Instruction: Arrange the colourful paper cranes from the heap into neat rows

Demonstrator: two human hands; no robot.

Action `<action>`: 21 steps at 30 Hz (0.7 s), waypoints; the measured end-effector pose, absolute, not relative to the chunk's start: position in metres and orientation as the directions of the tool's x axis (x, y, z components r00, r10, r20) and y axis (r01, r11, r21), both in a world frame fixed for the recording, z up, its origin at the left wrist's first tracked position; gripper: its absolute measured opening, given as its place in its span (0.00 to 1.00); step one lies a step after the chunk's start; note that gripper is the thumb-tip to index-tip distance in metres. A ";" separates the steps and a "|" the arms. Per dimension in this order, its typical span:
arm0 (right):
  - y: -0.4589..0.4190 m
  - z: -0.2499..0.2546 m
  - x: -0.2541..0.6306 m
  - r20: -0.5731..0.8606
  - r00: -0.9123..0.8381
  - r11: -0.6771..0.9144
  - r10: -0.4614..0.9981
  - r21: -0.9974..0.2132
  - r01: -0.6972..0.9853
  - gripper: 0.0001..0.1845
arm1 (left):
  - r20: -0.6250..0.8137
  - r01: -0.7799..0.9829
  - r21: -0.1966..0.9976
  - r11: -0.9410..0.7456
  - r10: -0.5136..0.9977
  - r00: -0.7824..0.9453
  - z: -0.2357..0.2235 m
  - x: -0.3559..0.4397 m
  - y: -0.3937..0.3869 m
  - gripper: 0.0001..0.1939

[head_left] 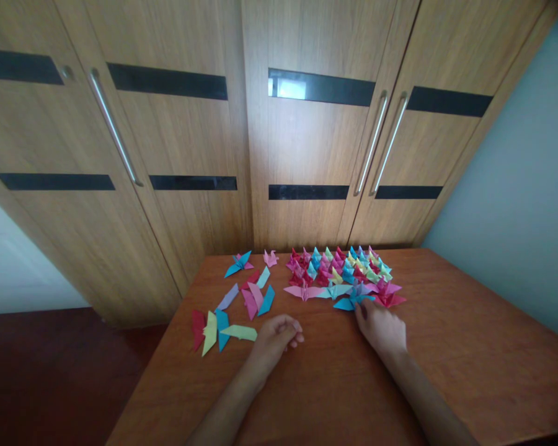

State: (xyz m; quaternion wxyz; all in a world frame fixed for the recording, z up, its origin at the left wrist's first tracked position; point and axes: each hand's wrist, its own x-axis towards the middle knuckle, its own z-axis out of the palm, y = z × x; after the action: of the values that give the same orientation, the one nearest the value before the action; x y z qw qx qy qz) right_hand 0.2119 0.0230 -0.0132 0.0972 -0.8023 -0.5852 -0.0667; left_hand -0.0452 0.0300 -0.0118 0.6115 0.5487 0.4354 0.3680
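My right hand [382, 327] pinches a blue paper crane [346, 303] at the front of a block of folded cranes. Its wings are spread, and part of it is hidden by my fingers. Beside it in the same front row lie a pink crane [304, 291] and a pale teal crane [333, 290], with a red crane [391, 300] at the right end. My left hand [279, 334] rests over the table with its fingers curled in, and nothing shows in them. Close to its left is a pale green flat-folded paper piece [240, 332].
Several rows of colourful cranes [339, 266] stand behind the front row. Flat-folded paper pieces [209, 333] lie at the left, with a blue spread-winged crane [238, 264] and a pink crane [270, 258] farther back. The wooden table [469, 347] meets a wardrobe [302, 223] behind.
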 end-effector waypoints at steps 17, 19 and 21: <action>0.014 -0.005 0.188 0.299 0.161 -0.120 0.941 -0.151 0.981 0.16 | -0.115 0.022 0.993 0.115 0.929 0.351 -0.008 -0.046 0.027 0.12; 0.018 -0.005 0.172 0.308 0.047 0.020 0.950 -0.211 0.977 0.15 | -0.109 0.017 0.994 0.110 0.939 0.327 -0.007 -0.047 0.028 0.12; 0.024 -0.006 0.153 0.319 -0.050 0.143 0.947 -0.276 0.950 0.15 | -0.097 0.017 0.995 0.096 0.957 0.274 -0.006 -0.050 0.032 0.13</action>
State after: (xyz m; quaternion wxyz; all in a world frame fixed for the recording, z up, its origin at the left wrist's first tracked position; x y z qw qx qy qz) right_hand 0.1533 0.0239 -0.0063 0.2160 -0.6545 -0.7245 -0.0044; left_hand -0.0499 0.0317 -0.0059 0.5874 0.5405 0.4504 0.4000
